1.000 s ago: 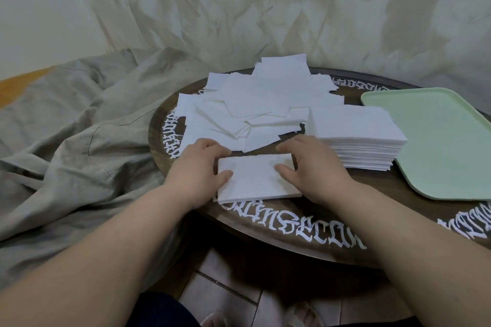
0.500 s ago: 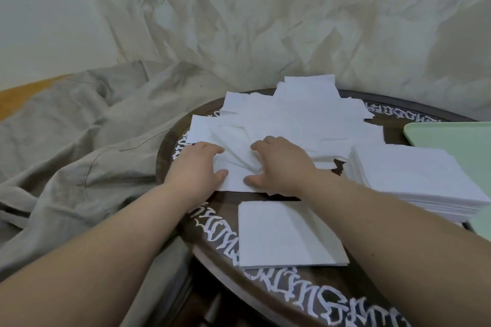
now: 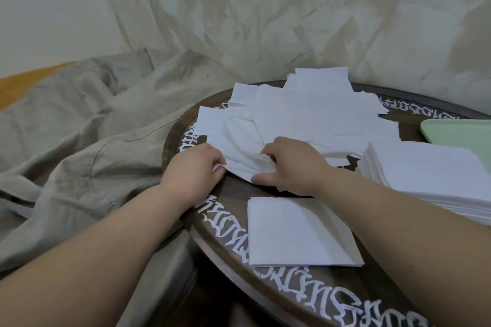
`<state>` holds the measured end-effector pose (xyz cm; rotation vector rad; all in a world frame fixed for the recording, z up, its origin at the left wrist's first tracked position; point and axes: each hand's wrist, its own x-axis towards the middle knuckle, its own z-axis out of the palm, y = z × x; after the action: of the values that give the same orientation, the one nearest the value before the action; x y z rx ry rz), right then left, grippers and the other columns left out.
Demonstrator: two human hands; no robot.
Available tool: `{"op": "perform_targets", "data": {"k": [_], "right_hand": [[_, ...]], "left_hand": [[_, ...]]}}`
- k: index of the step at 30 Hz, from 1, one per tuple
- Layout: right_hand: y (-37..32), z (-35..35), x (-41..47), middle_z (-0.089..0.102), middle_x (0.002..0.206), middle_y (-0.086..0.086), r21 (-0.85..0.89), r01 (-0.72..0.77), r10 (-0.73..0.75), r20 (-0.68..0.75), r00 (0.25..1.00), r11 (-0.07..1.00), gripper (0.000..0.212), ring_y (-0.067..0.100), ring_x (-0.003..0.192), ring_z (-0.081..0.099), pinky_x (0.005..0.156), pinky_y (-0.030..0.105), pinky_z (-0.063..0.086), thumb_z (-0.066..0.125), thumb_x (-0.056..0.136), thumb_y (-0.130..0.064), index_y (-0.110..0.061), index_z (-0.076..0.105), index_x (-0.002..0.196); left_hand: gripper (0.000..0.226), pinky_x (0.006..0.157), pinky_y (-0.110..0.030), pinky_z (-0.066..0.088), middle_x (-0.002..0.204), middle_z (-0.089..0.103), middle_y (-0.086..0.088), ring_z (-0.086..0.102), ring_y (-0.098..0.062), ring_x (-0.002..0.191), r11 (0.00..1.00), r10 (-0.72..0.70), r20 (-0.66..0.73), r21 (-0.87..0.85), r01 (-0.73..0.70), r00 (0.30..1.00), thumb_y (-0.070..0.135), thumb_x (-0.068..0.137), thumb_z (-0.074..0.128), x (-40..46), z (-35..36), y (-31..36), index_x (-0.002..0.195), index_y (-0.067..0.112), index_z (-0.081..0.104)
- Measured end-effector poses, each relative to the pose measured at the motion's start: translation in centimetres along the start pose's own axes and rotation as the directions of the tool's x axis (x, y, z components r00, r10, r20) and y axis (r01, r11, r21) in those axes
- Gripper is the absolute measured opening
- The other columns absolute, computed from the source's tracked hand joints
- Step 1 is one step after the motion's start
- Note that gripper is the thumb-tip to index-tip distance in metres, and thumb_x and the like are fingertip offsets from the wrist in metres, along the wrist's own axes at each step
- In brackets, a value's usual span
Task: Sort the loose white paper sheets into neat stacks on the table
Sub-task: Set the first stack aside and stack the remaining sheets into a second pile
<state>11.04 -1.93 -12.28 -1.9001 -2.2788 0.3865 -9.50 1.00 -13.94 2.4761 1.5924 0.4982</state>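
On round dark wooden table (image 3: 372, 297), left hand (image 3: 195, 172) and right hand (image 3: 291, 167) pinching crumpled white sheet (image 3: 243, 164)

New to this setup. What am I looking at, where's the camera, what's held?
No machine here: a person's two bare hands, filmed by one wide-angle camera worn on the head, looking down. A round dark table holds a loose pile of white sheets, a small stack near the person, a tall stack to the right and a green tray. The left hand and right hand both grip sheets at the pile's near edge. Grey cloth lies left.
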Motion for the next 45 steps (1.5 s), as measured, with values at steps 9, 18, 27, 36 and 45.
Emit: {"op": "perform_targets", "data": {"k": [9,18,27,36,45], "right_hand": [[-0.6,-0.2,1.2,0.037,0.069,-0.001,-0.122,-0.042,0.024,-0.15,0.988,0.992,0.026,0.023,0.073,0.043,0.059,0.031,0.027,0.046,0.091,-0.026,-0.014,0.039,0.069],[-2.9,-3.5,-3.4,0.047,0.077,-0.003,-0.043,0.059,-0.072,-0.429,0.9,0.997,0.017,0.024,0.077,0.053,0.062,0.032,0.036,0.051,0.09,-0.031,-0.017,0.06,0.087],[-3.0,-4.5,-12.3,0.068,0.083,-0.008,0.584,0.055,0.184,-0.341,0.922,0.81,0.018,0.012,0.081,0.062,0.081,0.036,0.05,0.055,0.092,-0.023,-0.022,0.072,0.087],[-3.2,-3.1,-17.0,0.052,0.114,-0.017,0.594,0.008,0.178,-0.254,0.951,0.805,0.062,0.001,0.098,0.056,0.083,0.019,0.043,0.081,0.065,-0.043,-0.031,0.056,0.121],[-3.1,-2.2,-16.7,0.041,0.053,-0.012,0.643,0.093,0.201,-0.369,0.907,0.76,0.029,0.005,0.054,0.037,0.055,0.02,0.029,0.06,0.089,-0.021,-0.022,0.055,0.06]], "left_hand": [[0.02,0.074,-0.031,0.046,0.096,0.056,0.008,0.059,-0.014,0.086,0.906,-0.341,-0.147,-0.316,0.283,0.929,0.034,0.083,0.067,0.1,-1.4,1.2,0.098,0.023,0.058],[0.059,0.09,-0.034,0.051,0.11,0.071,0.004,0.065,-0.013,0.106,0.331,-0.121,0.373,-0.859,0.392,0.92,0.062,0.06,0.071,-1.6,-5.5,7.7,0.106,0.025,0.065],[0.033,0.065,-0.033,0.056,0.106,0.071,-0.013,0.071,-0.026,0.09,-0.128,-0.331,0.422,-0.906,0.403,0.844,0.015,0.089,0.064,-4.9,-5.5,11.5,0.118,-0.001,0.058],[0.035,0.075,-0.037,0.06,0.108,0.071,-0.015,0.07,-0.029,0.096,-0.135,-0.193,0.509,-0.861,0.491,0.839,0.023,0.099,0.049,-8.5,-5.4,14.0,0.121,-0.003,0.056],[0.032,0.075,-0.037,0.058,0.11,0.069,-0.017,0.069,-0.028,0.098,-0.128,-0.275,0.48,-0.877,0.463,0.833,0.013,0.096,0.053,-9.3,-3.6,13.5,0.121,-0.006,0.056]]}}
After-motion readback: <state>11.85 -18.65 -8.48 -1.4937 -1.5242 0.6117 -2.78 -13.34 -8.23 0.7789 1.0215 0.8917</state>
